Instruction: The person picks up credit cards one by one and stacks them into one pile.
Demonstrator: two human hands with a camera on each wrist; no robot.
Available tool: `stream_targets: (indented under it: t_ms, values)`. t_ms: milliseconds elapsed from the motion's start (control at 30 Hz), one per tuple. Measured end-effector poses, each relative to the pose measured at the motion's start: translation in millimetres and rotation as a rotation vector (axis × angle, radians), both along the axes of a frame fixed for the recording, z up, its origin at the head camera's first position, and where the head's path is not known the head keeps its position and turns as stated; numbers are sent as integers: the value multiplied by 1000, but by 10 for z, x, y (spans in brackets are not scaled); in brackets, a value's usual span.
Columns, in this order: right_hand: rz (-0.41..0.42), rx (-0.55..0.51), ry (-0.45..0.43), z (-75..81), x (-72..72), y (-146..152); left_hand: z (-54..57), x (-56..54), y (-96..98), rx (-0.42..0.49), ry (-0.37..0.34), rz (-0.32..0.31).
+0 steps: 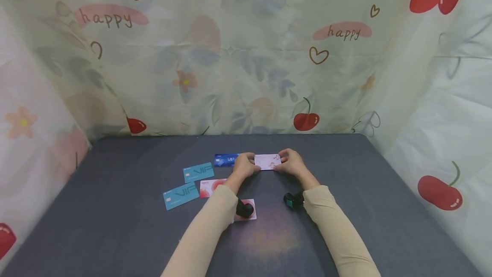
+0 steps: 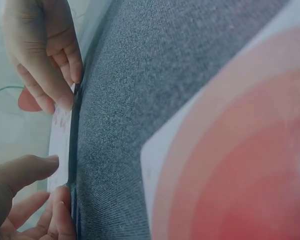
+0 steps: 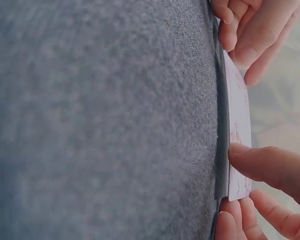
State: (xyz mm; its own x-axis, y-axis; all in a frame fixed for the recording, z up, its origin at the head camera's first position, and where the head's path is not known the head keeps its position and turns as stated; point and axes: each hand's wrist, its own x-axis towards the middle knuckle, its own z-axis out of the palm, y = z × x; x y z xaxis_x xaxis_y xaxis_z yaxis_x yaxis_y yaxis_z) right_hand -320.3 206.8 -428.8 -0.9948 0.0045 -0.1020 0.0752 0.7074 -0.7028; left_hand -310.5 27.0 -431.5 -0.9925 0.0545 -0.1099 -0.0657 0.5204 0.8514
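Note:
Both hands hold a pale pink card [image 1: 267,162] by its short ends, near the far side of the dark table [image 1: 127,225]. My left hand [image 1: 244,166] pinches its left end, thumb on the card's face and fingers behind it, as the left wrist view shows. At the right end my right hand [image 1: 293,163] grips the same way, its thumb [image 3: 267,165] over the near edge. The card [image 3: 239,125] appears close over the table cloth in the right wrist view. A blue VIP card [image 1: 224,160] lies just left of my left hand, partly covered by it.
Two teal cards [image 1: 198,172] lie further left. Beside them a pink-and-red card [image 1: 209,188] is partly hidden by the left forearm. Another pink card [image 1: 251,216] lies under the left wrist camera [image 1: 244,209]. A printed curtain [image 1: 250,63] rises behind the table.

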Motion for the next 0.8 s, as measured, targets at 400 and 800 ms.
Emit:
stream_targets:
  t_ms: [400,800]
  values:
    - [13,-6,-2,45,79,29,42,72,-59,97,45,-28]
    - [58,-48,47,126,190,12,56,164,-157,124,49,-67]
